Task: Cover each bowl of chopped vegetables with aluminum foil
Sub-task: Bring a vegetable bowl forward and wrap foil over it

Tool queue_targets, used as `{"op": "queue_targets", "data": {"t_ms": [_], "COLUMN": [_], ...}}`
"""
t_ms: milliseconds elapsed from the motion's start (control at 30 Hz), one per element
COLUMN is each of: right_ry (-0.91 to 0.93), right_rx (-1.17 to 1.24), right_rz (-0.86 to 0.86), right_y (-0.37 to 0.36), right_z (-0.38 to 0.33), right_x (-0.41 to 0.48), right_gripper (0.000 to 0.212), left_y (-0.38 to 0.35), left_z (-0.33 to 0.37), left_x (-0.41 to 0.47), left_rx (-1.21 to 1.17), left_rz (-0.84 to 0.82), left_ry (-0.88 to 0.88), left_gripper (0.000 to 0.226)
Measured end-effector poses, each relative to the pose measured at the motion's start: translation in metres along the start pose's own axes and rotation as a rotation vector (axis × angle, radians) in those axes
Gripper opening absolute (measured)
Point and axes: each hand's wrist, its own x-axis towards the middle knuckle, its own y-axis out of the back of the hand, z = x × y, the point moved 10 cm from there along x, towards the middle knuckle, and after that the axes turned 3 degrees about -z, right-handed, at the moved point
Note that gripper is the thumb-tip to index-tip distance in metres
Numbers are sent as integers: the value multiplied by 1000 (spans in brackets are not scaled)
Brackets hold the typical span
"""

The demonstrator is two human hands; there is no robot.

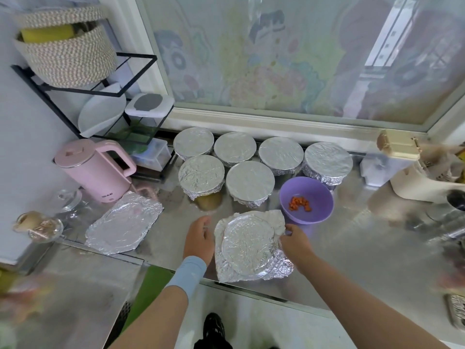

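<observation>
A foil-covered bowl [247, 246] sits at the counter's front edge, its sheet pressed flat on top with loose corners sticking out. My right hand [294, 244] pinches the foil at the bowl's right rim. My left hand [200, 236] rests by the left rim with fingers relaxed, just touching the foil's edge. An uncovered purple bowl [306, 200] with orange vegetable cubes stands behind to the right. Several bowls wrapped in foil [250, 180] stand in two rows behind, near the window. A loose foil sheet [124, 222] lies flat to the left.
A pink kettle [94, 170] and a black wire rack [100, 96] with a woven basket stand at the back left. Glass lids [45, 226] lie at the far left. A cream container [412, 170] and utensils crowd the right side. The steel counter [352, 243] ends just below the near bowl.
</observation>
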Motion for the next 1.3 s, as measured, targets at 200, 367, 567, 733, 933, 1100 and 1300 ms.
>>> {"op": "queue_targets", "data": {"t_ms": [200,367,567,733,933,1100,1300], "right_ry": [532,443,267,237,422,433,306], "right_rx": [-703,-637,-195,-94,-446,-504,-484], "right_rz": [246,-30,-103,-51,47,-61,-7], "right_y": [-1,-36,-43,-42,-35,-55,-52], "right_z": [-65,-42,-18,-12,-44,-59,-44], "right_x": [-39,-26,-17,-14,-8,1,17], "right_gripper": [69,58,46,15,45,43,22], "left_y": [-28,-69,-75,-76,-62,-89,-92], "left_z": [59,40,11,3,30,46,33], "left_x": [-19,-21,-12,-7,14,18,32], "left_rx": [374,377,143,42,290,335,307], "left_rz": [-81,-279,-280,-220,-120,-272,-300], "left_ry": [-407,-238,-112,-66,-245,-359,-229], "left_gripper": [37,59,57,52,47,42,32]}}
